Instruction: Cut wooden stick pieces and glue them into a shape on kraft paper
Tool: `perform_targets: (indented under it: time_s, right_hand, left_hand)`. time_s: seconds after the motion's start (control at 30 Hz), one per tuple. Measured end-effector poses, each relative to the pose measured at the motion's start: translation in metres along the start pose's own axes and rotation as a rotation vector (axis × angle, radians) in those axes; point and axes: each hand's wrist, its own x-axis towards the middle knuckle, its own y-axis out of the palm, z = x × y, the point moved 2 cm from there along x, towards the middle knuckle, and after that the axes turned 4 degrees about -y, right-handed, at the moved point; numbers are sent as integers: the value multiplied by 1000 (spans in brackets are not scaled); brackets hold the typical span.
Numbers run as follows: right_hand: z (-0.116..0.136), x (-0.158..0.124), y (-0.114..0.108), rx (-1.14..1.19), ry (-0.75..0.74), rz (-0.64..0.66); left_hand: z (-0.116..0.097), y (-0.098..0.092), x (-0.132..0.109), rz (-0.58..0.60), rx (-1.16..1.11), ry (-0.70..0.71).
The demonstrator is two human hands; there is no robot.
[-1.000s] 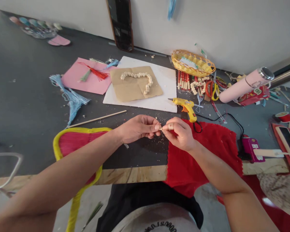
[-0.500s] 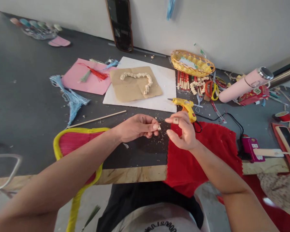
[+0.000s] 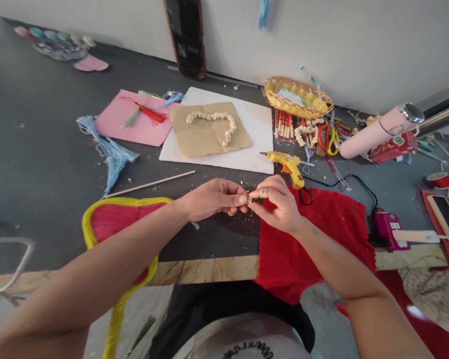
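Note:
Between its thumb and fingers my left hand [image 3: 224, 198] pinches a small pale piece [image 3: 250, 199], mostly hidden by the fingertips. My right hand [image 3: 279, 203], with a plaster on one finger, closes its thumb and forefinger on the same piece from the right. Small crumbs lie on the dark table beneath both hands. Ahead, a curved row of small pale pieces [image 3: 230, 127] rests on brown paper [image 3: 205, 139], which lies on a white board [image 3: 262, 134]. A yellow glue gun [image 3: 288, 162] lies just beyond my right hand.
Red cloth [image 3: 318, 239] hangs over the table's front edge under my right forearm. A yellow-rimmed fan [image 3: 115, 219] lies under my left arm, near a thin stick [image 3: 153, 183]. Farther right are a wicker basket [image 3: 299, 99], scissors [image 3: 333, 142] and a pink flask [image 3: 377, 132].
My right hand has moved left to meet my left hand, and its open thumb and forefinger have closed on the small piece. My left hand keeps its pinch, almost unmoved.

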Motion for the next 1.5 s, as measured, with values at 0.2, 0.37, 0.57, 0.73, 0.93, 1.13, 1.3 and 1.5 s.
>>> perform_targets:
  time_s: [0.2, 0.37, 0.57, 0.73, 0.93, 1.13, 1.3, 1.5]
  right_hand:
    - [-1, 0, 0, -15, 29, 3]
    - [-1, -1, 1, 7, 30, 18]
    - [-3, -3, 1, 24, 14, 33]
    - [-3, -2, 0, 29, -1, 38]
    - [-1, -2, 2, 23, -22, 41]
    - [0, -2, 3, 16, -2, 59]
    - [0, -2, 2, 40, -5, 51]
    - [-1, -2, 3, 18, 11, 22]
  left_hand:
    - [0, -2, 0, -19, 7, 29]
    - [-1, -1, 1, -12, 42, 52]
    - [-1, -1, 0, -6, 40, 37]
    - [-2, 0, -2, 3, 42, 32]
    - [-3, 1, -2, 28, 56, 57]
    - [1, 0, 1, 24, 57, 57]
    - [1, 1, 1, 8, 44, 52]
    - [-1, 2, -1, -26, 40, 64]
